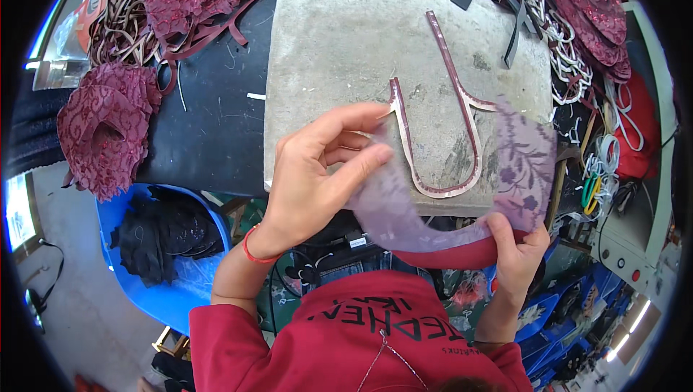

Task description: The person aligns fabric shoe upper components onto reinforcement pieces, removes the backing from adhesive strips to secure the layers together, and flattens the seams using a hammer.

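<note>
A curved, see-through mauve lace piece (521, 168) with a dark flower pattern and a dark red layer along its lower edge spans my two hands in a U shape. My right hand (514, 251) pinches its right side, thumb on top. My left hand (314, 164) is at its blurred left end, thumb and bent fingers around the fabric; the exact grip is partly hidden. Just by my left index fingertip is a narrow maroon strip with white edging (473, 139), bent into a U on a grey padded board (339, 38). The lace overlaps the strip's right end.
Maroon lace pieces (108, 128) are stacked on the black table (216, 110) at left, with more at the back. A blue chair (137, 276) holds black fabric. Dark straps and looped white trims (570, 53) crowd the right, near a pale machine cabinet (632, 226).
</note>
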Demonstrator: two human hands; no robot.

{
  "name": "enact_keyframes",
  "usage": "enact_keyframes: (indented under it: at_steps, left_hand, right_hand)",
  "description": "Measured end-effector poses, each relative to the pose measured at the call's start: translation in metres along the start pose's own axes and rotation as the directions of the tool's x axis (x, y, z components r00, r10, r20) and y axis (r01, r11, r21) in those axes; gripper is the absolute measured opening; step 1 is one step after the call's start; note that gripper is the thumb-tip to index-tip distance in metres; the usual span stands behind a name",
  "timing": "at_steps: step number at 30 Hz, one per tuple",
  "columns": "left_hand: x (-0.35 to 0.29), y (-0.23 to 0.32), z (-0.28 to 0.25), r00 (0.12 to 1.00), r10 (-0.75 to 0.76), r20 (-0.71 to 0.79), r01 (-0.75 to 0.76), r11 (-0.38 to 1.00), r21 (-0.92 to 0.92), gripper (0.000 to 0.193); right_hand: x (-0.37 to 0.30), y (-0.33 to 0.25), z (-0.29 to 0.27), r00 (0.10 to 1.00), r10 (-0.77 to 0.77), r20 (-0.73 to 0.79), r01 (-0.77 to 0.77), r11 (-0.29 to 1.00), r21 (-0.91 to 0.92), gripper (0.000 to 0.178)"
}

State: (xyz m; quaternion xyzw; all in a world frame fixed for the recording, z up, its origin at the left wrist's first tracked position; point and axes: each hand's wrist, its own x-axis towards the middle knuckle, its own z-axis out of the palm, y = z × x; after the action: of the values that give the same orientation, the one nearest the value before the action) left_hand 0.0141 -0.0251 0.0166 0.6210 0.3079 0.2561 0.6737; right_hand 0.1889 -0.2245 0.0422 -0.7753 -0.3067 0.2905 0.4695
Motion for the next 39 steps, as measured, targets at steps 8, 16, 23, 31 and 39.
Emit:
enact_keyframes:
  at_steps: [8,16,23,31,39]
  left_hand:
    - [0.01,0.006,0.003,1.0,0.01,0.02,-0.013,0.984,0.176,0.028]
    - [0.022,0.0,0.01,0.977,0.213,-0.025,-0.15,0.761,0.631,0.021]
    - [0.025,-0.003,0.015,0.985,0.162,-0.056,-0.094,0.785,0.612,0.021]
    - [0.029,-0.008,0.015,0.989,0.146,-0.003,-0.11,0.755,0.646,0.023]
    - [0.029,-0.008,0.019,0.983,0.161,0.087,-0.168,0.606,0.777,0.026]
  right_hand:
    - [0.002,0.005,0.004,0.993,-0.028,-0.117,0.021,0.998,-0.063,0.017]
    - [0.017,-0.001,0.013,0.986,-0.046,-0.158,0.026,0.992,-0.127,0.019]
    - [0.025,-0.001,0.014,0.983,0.003,-0.183,-0.02,0.996,-0.092,0.019]
    - [0.024,0.0,0.015,0.985,0.023,-0.169,-0.042,0.992,-0.115,0.02]
    - [0.015,0.005,0.021,0.991,0.011,-0.134,-0.021,0.997,-0.073,0.026]
